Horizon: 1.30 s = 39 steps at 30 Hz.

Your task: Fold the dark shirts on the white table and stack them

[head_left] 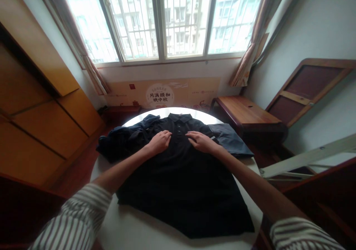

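A black polo shirt (180,179) lies spread face up on a round white table (133,227), its collar pointing away from me. My left hand (160,142) rests on the shirt's chest just left of the button placket, fingers bent and lying on the cloth. My right hand (200,141) lies flat on the chest just right of the placket, fingers stretched toward the buttons. Neither hand holds anything. Both arms wear striped sleeves pushed up.
More dark garments (122,140) are heaped at the table's left, and a folded grey-blue piece (232,139) lies at the right. A low wooden bench (247,115) stands beyond on the right, wooden cabinets (41,105) on the left, a window (164,20) ahead.
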Motion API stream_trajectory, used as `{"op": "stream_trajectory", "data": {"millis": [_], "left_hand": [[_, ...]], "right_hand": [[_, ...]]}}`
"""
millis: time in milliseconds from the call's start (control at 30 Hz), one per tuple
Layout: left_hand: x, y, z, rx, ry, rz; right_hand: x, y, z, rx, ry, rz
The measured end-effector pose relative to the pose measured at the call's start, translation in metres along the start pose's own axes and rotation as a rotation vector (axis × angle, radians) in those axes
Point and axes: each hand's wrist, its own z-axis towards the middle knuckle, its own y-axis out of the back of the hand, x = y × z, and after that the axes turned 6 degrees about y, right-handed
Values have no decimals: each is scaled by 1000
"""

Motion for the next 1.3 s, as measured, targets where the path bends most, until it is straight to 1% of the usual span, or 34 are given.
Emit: {"op": "stream_trajectory", "data": {"millis": [67,133,167,267,333,433,533,633,700,767,833,867,967,1033,1167,1233,1300], "left_hand": [[6,-29,41,91,124,72],[21,-49,71,155,243,112],[30,-56,82,166,276,123],[53,-66,106,141,292,140],[63,-68,118,118,304,141],[68,-71,130,80,327,151],[67,-75,134,59,332,161],[66,-75,133,52,330,162],[66,-75,132,50,330,167],[66,-76,132,45,335,182],[66,-76,132,37,339,201],[66,-76,132,35,341,207],[66,-77,132,32,345,214],[65,-77,132,33,348,214],[65,-76,132,35,346,211],[65,-76,132,36,348,209],[65,-75,132,35,349,209]], "right_hand": [[-8,-24,37,161,-149,-119],[-21,-42,63,239,-235,-165],[-29,-48,72,250,-250,-169],[-55,-53,92,260,-255,-172],[-69,-53,103,264,-253,-173],[-80,-53,117,256,-251,-178],[-81,-53,123,224,-245,-184],[-82,-39,117,135,-293,-218],[-88,-21,105,57,-386,-269],[-99,1,89,8,-504,-321],[-113,21,72,19,-597,-338],[-119,30,64,40,-618,-329],[-133,46,49,80,-581,-266],[-137,52,48,41,-534,-231],[-145,64,60,-103,-502,-189],[-153,74,66,-181,-535,-190],[-163,87,67,-256,-603,-222]]}}
